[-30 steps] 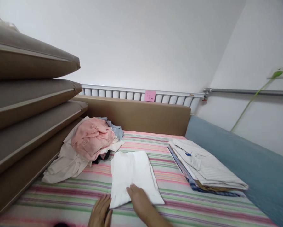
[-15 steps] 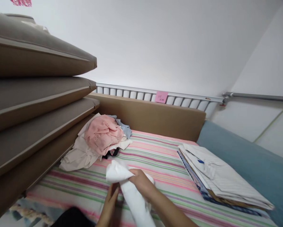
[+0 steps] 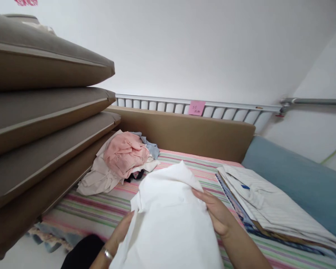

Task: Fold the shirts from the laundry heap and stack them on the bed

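Note:
A folded white garment [image 3: 176, 220] fills the lower middle of the head view, held up above the striped sheet; its exact kind does not show. My left hand [image 3: 122, 229], with a silver bracelet on the wrist, grips its left edge, and the fingertips are hidden behind the cloth. On the other side, my right hand [image 3: 214, 211] pinches the upper right edge, the fingers partly beneath the fabric. Just beyond the garment lies a loose heap topped by a pink garment [image 3: 125, 153], with a pale cream cloth [image 3: 96, 181] under it.
A flat stack of folded clothes, topped by a white striped shirt [image 3: 277, 209], rests at the right beside a blue cushion [image 3: 291, 183]. Thick brown cushions [image 3: 50, 130] are piled high on the left. A brown padded board [image 3: 181, 130] stands along the back, before a white radiator [image 3: 153, 104].
The white garment went from a narrow, bunched strip to a broad folded panel. My hands have spread to its two sides, and the view has shifted slightly left.

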`<action>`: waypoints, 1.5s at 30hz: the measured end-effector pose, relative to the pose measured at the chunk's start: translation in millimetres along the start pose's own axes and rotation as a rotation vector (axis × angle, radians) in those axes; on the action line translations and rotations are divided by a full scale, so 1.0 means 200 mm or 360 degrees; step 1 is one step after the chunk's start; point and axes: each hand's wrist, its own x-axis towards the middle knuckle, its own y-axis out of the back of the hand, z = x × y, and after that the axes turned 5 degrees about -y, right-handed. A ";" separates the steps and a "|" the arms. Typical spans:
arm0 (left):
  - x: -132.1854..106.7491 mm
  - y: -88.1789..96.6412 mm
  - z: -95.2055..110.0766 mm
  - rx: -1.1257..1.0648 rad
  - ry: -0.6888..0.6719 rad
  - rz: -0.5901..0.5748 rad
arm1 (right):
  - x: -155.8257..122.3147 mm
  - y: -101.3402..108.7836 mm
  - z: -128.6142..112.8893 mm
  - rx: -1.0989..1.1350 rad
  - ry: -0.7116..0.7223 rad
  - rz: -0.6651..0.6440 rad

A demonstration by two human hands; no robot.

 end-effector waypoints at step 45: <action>0.32 -0.01 0.08 0.0902 0.0044 -0.0307 | 0.13 0.91 0.42 0.0057 -0.0220 0.0981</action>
